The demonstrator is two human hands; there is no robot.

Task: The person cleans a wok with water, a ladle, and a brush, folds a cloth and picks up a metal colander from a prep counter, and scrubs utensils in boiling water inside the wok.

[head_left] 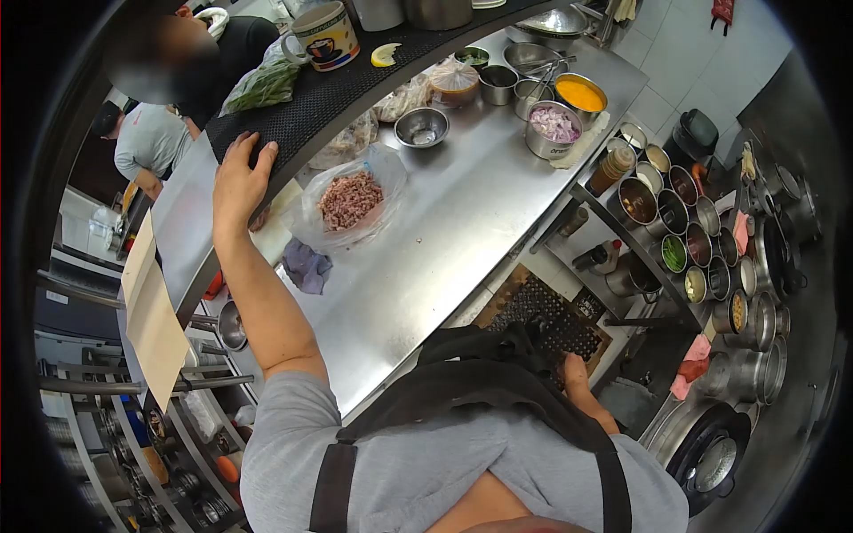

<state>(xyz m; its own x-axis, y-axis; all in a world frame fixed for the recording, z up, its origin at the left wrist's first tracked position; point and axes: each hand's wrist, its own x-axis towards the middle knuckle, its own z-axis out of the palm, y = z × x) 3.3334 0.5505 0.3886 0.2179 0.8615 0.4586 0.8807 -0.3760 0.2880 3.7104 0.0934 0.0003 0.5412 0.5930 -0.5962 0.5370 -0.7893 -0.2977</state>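
My left hand [242,173] rests on the edge of the raised shelf [342,98], thumb apart from the fingers, holding nothing. Close to it on the shelf lies a clear bag of green herbs [260,86], with a patterned mug [325,37] and a lemon wedge [385,55] farther along. Below the shelf, on the steel counter [426,240], an open plastic bag holds chopped meat [350,201]. A crumpled purple-grey cloth [306,266] lies beside it. My right hand [577,377] hangs low by the black apron [480,377]; its fingers are mostly hidden.
Toward the counter's far end stand a steel bowl [422,128], a pot of chopped onion [553,127] and a pot of orange liquid [581,93]. Several ingredient containers [673,253] and a wok [706,453] are on the right. Another person [160,142] is beyond the shelf.
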